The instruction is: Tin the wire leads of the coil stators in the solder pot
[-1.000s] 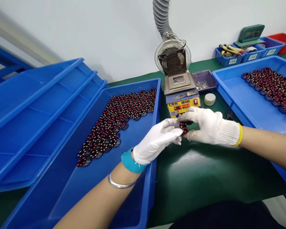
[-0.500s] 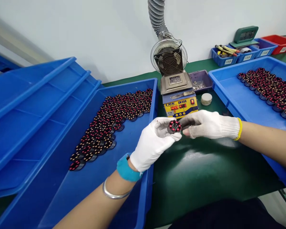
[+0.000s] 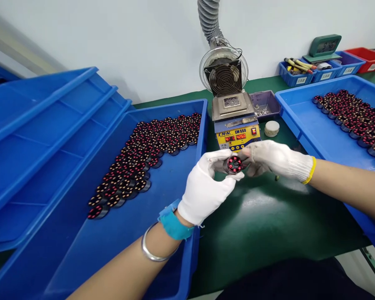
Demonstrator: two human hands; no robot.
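My left hand (image 3: 204, 187), in a white glove, grips a short round black part (image 3: 234, 165) by its sides. A ring of red spots shows on the part's face, which is tilted toward me. My right hand (image 3: 268, 158), in a knitted glove with a yellow cuff, is at the part's right edge with its fingers curled and drawn together. Whatever lies between those fingertips is too small or hidden to make out. Just behind both hands stands a yellow and blue solder pot (image 3: 237, 135) with lit red digits.
A blue tray (image 3: 162, 208) on the left holds rows of similar parts; another blue tray (image 3: 318, 133) is at right. Stacked blue trays (image 3: 50, 146) lean far left. Behind are a fan (image 3: 225, 78), a purple bin (image 3: 265, 98), a round white container (image 3: 271, 128) and a clock (image 3: 325, 45).
The round part has turned in my left hand, its face now angled more to the right. My right fingers have risen and closed in at its right edge.
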